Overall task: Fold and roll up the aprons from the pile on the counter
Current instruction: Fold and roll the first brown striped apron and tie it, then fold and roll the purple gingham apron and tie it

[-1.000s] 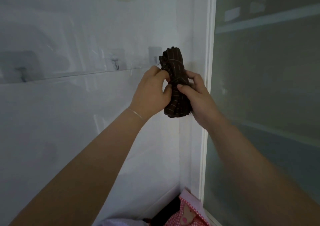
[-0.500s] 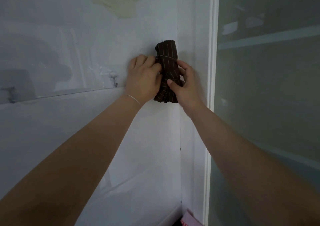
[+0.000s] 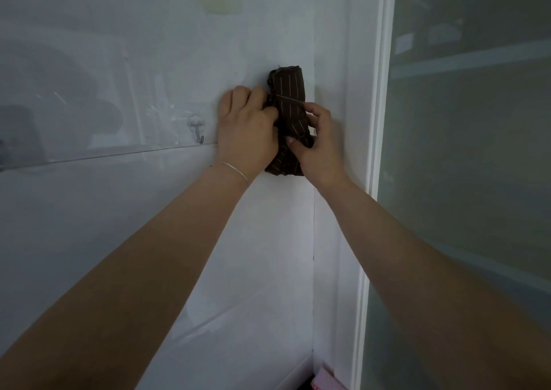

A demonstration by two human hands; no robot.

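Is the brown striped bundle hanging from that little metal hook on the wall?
No, the metal hook is bare, left of both hands gripping the rolled apron.

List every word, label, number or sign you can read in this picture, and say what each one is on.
None can be read.
The rolled apron, held by the left hand and the right hand, bears only pale stripes, no lettering.
The pale rectangles behind the frosted glass door are too blurred to tell whether they carry text.
The wall hook is unmarked.
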